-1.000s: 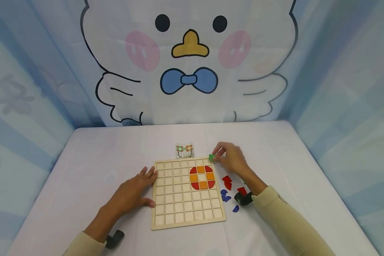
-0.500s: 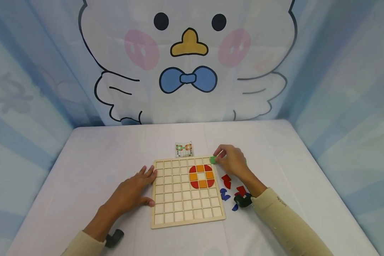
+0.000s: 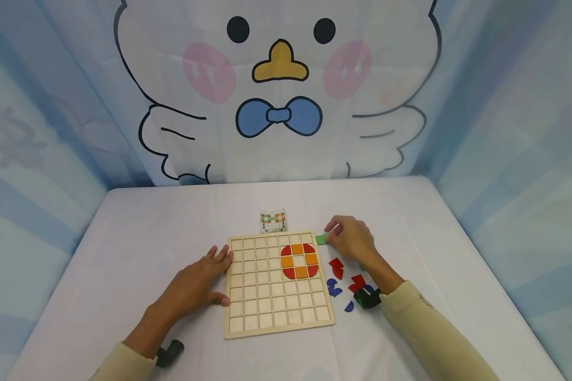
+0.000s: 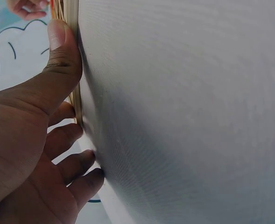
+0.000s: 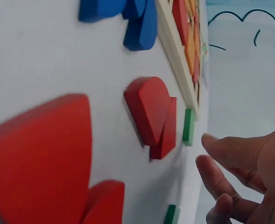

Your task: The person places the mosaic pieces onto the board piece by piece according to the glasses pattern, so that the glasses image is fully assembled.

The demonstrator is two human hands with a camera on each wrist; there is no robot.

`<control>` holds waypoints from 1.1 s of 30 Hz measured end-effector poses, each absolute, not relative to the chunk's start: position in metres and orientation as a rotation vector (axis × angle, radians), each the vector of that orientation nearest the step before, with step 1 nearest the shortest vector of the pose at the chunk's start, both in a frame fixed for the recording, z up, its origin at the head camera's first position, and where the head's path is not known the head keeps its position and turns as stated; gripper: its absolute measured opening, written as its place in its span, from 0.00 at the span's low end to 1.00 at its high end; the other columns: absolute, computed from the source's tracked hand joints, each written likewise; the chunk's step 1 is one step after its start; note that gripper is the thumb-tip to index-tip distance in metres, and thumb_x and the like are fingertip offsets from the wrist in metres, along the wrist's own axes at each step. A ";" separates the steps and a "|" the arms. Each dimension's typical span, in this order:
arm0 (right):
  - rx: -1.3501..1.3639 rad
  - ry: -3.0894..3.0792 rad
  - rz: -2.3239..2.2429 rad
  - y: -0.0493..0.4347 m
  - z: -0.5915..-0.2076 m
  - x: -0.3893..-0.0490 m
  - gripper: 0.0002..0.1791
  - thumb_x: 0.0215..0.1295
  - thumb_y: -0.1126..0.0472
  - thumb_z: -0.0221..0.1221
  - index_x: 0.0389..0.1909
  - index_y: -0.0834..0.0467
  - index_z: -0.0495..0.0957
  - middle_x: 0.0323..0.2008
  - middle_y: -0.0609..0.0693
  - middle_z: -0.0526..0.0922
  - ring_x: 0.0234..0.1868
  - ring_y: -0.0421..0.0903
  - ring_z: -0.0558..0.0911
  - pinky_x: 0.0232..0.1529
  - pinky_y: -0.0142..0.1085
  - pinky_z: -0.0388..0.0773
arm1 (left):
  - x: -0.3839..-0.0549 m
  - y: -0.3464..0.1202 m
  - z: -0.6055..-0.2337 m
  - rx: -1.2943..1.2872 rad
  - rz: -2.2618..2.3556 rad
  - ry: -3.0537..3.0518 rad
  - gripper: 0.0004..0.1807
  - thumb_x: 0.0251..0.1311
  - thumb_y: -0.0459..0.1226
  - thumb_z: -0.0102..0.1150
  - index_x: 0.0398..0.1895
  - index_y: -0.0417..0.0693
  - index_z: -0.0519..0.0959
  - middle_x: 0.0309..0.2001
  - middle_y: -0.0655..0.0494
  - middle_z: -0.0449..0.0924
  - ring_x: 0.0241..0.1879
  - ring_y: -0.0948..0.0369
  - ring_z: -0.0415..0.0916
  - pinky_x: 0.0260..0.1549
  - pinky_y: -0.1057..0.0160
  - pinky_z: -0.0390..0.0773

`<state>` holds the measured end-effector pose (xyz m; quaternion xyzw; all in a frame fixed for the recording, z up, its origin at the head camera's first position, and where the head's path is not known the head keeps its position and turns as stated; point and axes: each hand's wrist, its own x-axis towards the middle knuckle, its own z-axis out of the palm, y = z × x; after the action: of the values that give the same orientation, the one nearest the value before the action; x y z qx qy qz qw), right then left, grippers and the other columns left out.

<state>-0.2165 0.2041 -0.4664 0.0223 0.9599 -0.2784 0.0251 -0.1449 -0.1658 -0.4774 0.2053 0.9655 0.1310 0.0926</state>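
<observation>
A wooden grid board (image 3: 262,307) lies on the table, with red quarter-circle pieces (image 3: 288,273) and orange squares (image 3: 301,272) forming a ring in its upper right. My left hand (image 3: 193,286) rests along the board's left edge, fingers extended; in the left wrist view its thumb (image 4: 58,42) touches the wooden rim. A green square (image 3: 321,239) lies flat beside the board's top right corner. My right hand (image 3: 352,239) hovers just right of it. Seen from the right wrist, thumb and fingers are spread apart, holding nothing, with a gap to the green piece (image 5: 188,127).
A small pattern card (image 3: 273,221) lies beyond the board's top edge. Loose red pieces (image 3: 337,268) and blue pieces (image 3: 332,286) are scattered right of the board. Another green piece (image 5: 172,214) shows low in the right wrist view. A printed curtain (image 3: 281,153) hangs behind the table.
The right hand carried the green square down slightly from the board's top right corner, then released it on the table and drew off to the right. The left hand stayed on the board.
</observation>
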 end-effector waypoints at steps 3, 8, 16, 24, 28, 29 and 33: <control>0.048 2.960 -0.871 0.209 -0.462 -0.208 0.06 0.70 0.58 0.68 0.45 0.51 0.86 0.41 0.53 0.87 0.40 0.52 0.81 0.39 0.42 0.84 | -0.145 -0.166 -0.477 0.613 0.387 2.870 0.61 0.45 0.53 0.82 0.83 0.46 0.62 0.83 0.45 0.57 0.83 0.40 0.56 0.71 0.33 0.71; -0.003 2.920 -0.893 0.218 -0.456 -0.188 0.06 0.68 0.61 0.70 0.44 0.52 0.88 0.36 0.49 0.87 0.39 0.49 0.80 0.33 0.36 0.82 | -0.145 -0.166 -0.477 0.621 0.376 2.877 0.61 0.45 0.52 0.82 0.83 0.45 0.62 0.83 0.45 0.57 0.82 0.39 0.56 0.70 0.33 0.72; -0.105 2.843 -0.902 0.219 -0.462 -0.155 0.07 0.62 0.64 0.75 0.38 0.49 0.90 0.30 0.42 0.85 0.38 0.44 0.78 0.35 0.36 0.75 | -0.145 -0.165 -0.476 0.616 0.375 2.873 0.61 0.45 0.52 0.82 0.82 0.45 0.63 0.83 0.45 0.57 0.82 0.39 0.56 0.71 0.33 0.72; -0.146 2.880 -0.813 0.210 -0.470 -0.140 0.08 0.58 0.65 0.78 0.32 0.48 0.90 0.27 0.40 0.82 0.35 0.41 0.78 0.37 0.35 0.74 | -0.145 -0.166 -0.476 0.625 0.386 2.864 0.60 0.46 0.52 0.81 0.82 0.45 0.63 0.83 0.44 0.57 0.82 0.39 0.56 0.70 0.32 0.72; -0.200 2.923 -0.715 0.209 -0.468 -0.137 0.08 0.58 0.64 0.78 0.31 0.48 0.89 0.25 0.38 0.81 0.38 0.41 0.78 0.41 0.38 0.76 | -0.144 -0.166 -0.475 0.613 0.389 2.858 0.60 0.46 0.52 0.81 0.83 0.45 0.62 0.83 0.45 0.57 0.83 0.40 0.56 0.71 0.33 0.71; -0.209 2.928 -0.699 0.208 -0.468 -0.136 0.09 0.57 0.63 0.78 0.31 0.47 0.89 0.25 0.37 0.81 0.39 0.42 0.78 0.42 0.39 0.76 | -0.144 -0.166 -0.475 0.612 0.387 2.858 0.60 0.46 0.52 0.81 0.83 0.45 0.62 0.83 0.45 0.57 0.83 0.40 0.56 0.71 0.33 0.71; -0.238 2.934 -0.681 0.208 -0.467 -0.134 0.11 0.56 0.64 0.79 0.29 0.47 0.87 0.23 0.37 0.80 0.40 0.44 0.77 0.41 0.39 0.73 | -0.144 -0.165 -0.474 0.611 0.376 2.859 0.60 0.46 0.52 0.81 0.83 0.46 0.62 0.83 0.46 0.57 0.83 0.40 0.56 0.71 0.33 0.71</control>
<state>-0.1342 0.2079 -0.4672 -0.0785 0.9693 -0.2249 0.0602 -0.1436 -0.1652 -0.4742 0.2062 0.9654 0.1268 0.0967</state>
